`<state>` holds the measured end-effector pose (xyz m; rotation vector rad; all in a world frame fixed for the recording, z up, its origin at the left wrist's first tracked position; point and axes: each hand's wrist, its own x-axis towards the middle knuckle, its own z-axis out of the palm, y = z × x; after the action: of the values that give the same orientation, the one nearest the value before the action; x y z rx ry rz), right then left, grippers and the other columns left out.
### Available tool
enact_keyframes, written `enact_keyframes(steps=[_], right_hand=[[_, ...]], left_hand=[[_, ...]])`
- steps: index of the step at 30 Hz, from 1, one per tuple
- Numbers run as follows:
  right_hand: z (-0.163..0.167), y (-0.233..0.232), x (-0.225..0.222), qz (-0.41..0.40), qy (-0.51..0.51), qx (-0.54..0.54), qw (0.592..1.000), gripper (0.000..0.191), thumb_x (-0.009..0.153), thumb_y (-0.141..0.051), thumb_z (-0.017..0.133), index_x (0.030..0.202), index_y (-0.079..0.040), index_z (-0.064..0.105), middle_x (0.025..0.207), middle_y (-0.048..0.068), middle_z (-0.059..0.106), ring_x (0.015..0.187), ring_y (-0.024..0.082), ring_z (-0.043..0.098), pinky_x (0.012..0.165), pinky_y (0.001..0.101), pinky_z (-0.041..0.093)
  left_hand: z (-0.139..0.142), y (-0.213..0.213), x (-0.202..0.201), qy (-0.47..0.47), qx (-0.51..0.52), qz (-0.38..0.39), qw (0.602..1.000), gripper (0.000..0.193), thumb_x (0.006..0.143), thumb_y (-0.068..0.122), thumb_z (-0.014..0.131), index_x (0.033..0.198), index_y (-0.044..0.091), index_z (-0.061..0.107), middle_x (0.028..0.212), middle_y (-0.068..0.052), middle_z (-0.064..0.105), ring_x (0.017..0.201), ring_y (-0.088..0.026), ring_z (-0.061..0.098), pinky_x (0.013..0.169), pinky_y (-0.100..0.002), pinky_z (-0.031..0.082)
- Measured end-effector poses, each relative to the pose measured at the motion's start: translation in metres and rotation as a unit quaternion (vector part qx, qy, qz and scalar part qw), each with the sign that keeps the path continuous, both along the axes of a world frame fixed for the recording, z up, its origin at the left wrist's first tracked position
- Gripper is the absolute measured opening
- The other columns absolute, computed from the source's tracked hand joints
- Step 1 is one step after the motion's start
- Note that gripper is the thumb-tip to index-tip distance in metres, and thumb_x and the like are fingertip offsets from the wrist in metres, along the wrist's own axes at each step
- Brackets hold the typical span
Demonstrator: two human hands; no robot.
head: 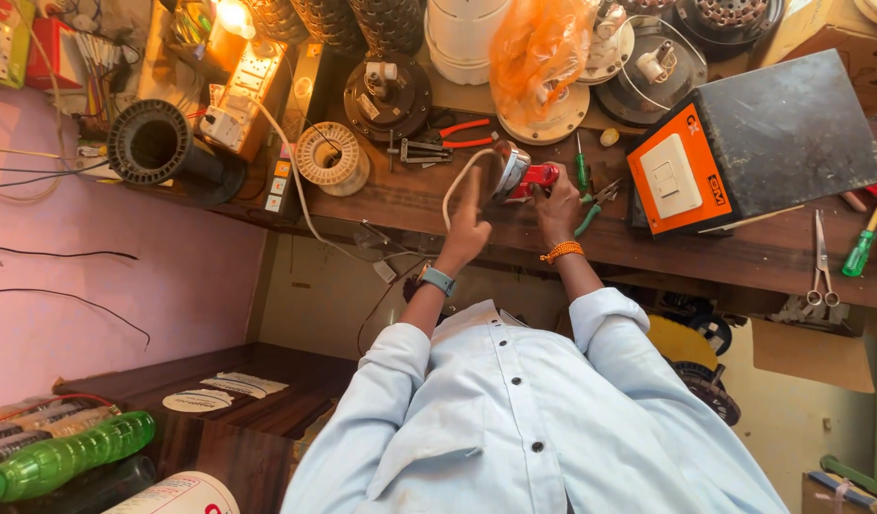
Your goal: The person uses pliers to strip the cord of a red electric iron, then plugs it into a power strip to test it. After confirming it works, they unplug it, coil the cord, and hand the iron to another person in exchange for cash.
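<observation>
Two hands (510, 205) on round red-and-white part (519, 174)

Dark wooden surface (400, 195) runs across the top of the view, and it's crowded. Red-handled pliers (462, 133) lie near the middle, a green screwdriver (581, 167) just beside them. An orange-and-white switch box (672, 181) sits to one side, scissors (819, 262) and another green-handled screwdriver (862, 243) past it. A white wire spool (329, 157) and a black ribbed cylinder (158, 143) sit at the other end.
</observation>
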<state>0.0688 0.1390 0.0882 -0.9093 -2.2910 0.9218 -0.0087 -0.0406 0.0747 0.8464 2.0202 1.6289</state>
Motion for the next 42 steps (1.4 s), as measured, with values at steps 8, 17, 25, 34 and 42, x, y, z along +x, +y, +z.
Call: enact_keyframes(steps=[8, 17, 25, 34, 42], right_hand=[[0.002, -0.003, -0.007, -0.022, 0.010, -0.012, 1.000, 0.043, 0.086, -0.015, 0.084, 0.122, -0.010, 0.062, 0.106, 0.018, 0.074, 0.098, 0.038, 0.072, 0.082, 0.0458, 0.058], [0.004, -0.003, -0.006, -0.022, 0.001, -0.001, 1.000, 0.045, 0.085, -0.016, 0.085, 0.123, -0.009, 0.061, 0.104, 0.019, 0.074, 0.098, 0.039, 0.072, 0.082, 0.0454, 0.058], [0.004, -0.003, -0.008, -0.028, 0.001, 0.003, 1.000, 0.042, 0.086, -0.013, 0.084, 0.121, -0.009, 0.061, 0.104, 0.017, 0.074, 0.098, 0.037, 0.073, 0.082, 0.0445, 0.059], [0.005, -0.004, -0.009, -0.038, 0.002, 0.001, 0.999, 0.043, 0.083, -0.008, 0.084, 0.119, -0.008, 0.060, 0.104, 0.015, 0.074, 0.097, 0.037, 0.073, 0.081, 0.0467, 0.058], [0.003, -0.003, -0.009, -0.030, 0.027, 0.018, 0.999, 0.041, 0.084, -0.012, 0.083, 0.117, -0.008, 0.059, 0.102, 0.016, 0.074, 0.095, 0.039, 0.073, 0.079, 0.0468, 0.057]], left_hand=[[0.000, 0.004, -0.008, 0.070, -0.012, -0.039, 0.997, 0.106, 0.071, -0.011, 0.048, 0.167, 0.009, 0.008, 0.174, -0.018, 0.014, 0.160, -0.036, 0.018, 0.128, -0.040, 0.019], [0.006, 0.008, -0.008, 0.063, -0.046, -0.028, 0.997, 0.103, 0.074, -0.010, 0.047, 0.167, 0.011, 0.009, 0.174, -0.017, 0.015, 0.159, -0.034, 0.018, 0.127, -0.036, 0.024], [-0.014, 0.002, -0.026, 0.085, -0.082, 0.000, 0.993, 0.098, 0.072, -0.016, 0.040, 0.165, 0.009, 0.022, 0.169, -0.019, 0.030, 0.156, -0.034, 0.030, 0.125, -0.038, 0.029], [0.025, 0.019, -0.010, 0.181, 0.039, -0.054, 0.981, 0.102, 0.067, -0.020, 0.040, 0.164, 0.005, 0.024, 0.164, -0.025, 0.036, 0.149, -0.047, 0.039, 0.124, -0.049, 0.031], [-0.005, 0.021, -0.023, 0.128, -0.036, -0.059, 0.989, 0.102, 0.069, -0.016, 0.040, 0.165, 0.011, 0.017, 0.165, -0.024, 0.034, 0.130, -0.046, 0.054, 0.110, -0.046, 0.045]])
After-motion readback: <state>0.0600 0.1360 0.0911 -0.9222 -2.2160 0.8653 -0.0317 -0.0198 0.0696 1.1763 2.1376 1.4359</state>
